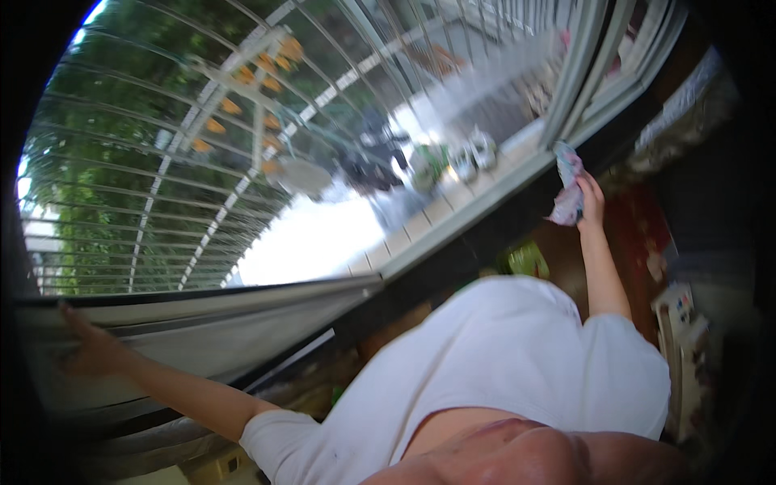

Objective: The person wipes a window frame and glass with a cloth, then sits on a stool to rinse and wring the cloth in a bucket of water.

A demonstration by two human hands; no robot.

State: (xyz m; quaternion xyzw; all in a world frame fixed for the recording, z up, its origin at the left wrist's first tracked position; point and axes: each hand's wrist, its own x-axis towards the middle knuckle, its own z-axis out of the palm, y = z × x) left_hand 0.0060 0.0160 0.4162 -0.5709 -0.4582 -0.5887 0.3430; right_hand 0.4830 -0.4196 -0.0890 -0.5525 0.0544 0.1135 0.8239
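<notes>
My left hand [94, 348] is stretched out at the far left, against the frame of a window sash [212, 336]; one finger points along its dark edge, and the hand is blurred, so its grip does not show. On the other side, my right hand [592, 197] holds a crumpled pink and pale blue cloth [568, 188]. The cloth's upper end is close to the window frame [485, 209] and its track; whether they touch I cannot tell.
Outside the opening is a metal window cage [212, 115] with orange clips [230, 106] on a drying rack. A pair of light shoes [473, 154] stands on the tiled ledge [418, 226], near dark items. A green package [526, 259] lies below the sill.
</notes>
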